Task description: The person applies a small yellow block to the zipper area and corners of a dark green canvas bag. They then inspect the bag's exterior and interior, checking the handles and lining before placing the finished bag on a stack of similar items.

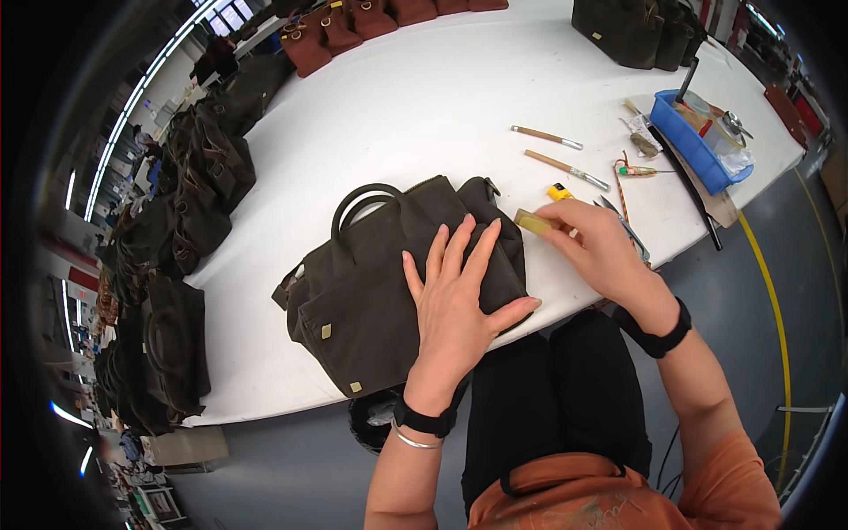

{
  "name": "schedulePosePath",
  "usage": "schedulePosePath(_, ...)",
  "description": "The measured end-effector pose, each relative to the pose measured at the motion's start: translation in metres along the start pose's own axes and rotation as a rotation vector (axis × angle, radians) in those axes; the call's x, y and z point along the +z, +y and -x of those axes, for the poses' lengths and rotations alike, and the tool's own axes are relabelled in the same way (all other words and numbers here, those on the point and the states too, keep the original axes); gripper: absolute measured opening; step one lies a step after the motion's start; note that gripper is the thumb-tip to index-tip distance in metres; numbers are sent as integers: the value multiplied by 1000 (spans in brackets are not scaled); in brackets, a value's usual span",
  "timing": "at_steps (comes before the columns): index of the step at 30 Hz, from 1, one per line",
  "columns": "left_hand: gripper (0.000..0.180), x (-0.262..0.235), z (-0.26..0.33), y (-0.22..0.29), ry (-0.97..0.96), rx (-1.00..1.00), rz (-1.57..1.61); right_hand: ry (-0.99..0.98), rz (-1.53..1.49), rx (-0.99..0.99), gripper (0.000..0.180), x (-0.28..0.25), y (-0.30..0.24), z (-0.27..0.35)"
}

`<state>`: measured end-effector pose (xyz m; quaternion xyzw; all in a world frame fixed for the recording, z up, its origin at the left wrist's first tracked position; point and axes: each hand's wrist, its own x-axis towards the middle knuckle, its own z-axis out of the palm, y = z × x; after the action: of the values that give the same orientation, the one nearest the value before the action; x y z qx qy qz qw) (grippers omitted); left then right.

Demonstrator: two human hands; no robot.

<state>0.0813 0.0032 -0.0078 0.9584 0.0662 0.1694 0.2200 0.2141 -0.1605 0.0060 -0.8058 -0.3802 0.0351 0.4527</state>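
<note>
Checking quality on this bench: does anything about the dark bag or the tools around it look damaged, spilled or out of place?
Nothing stands out. The dark bag lies flat on the white table under the left hand; the right hand holds a small yellowish block at its edge. The brushes lie loose but tidy.

Two small diamond-shaped metal labels, pale gold, sit on the front of the dark brown bag (389, 283) on the table (424, 106): the upper label (326, 331) on the pocket flap, the lower label (355, 387) near the bottom edge. A like square label (597, 36) shows on an olive bag (618, 31) at the far edge. No signs or screens seen.
</note>
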Motion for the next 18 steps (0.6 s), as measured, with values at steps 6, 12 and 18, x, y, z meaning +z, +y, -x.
schedulePosePath(6, 90, 3, -1, 0, 14, 2, 27, -157, -34, -311, 11, 2, -10, 6)
schedulePosePath(12, 94, 3, -1, -2, 0, -6, 12, -191, 193, -423, 12, -3, 0, 7)
schedulePosePath(18, 94, 4, -2, -3, -8, -15, 19, -155, 99, -449, 13, -1, -5, 4)
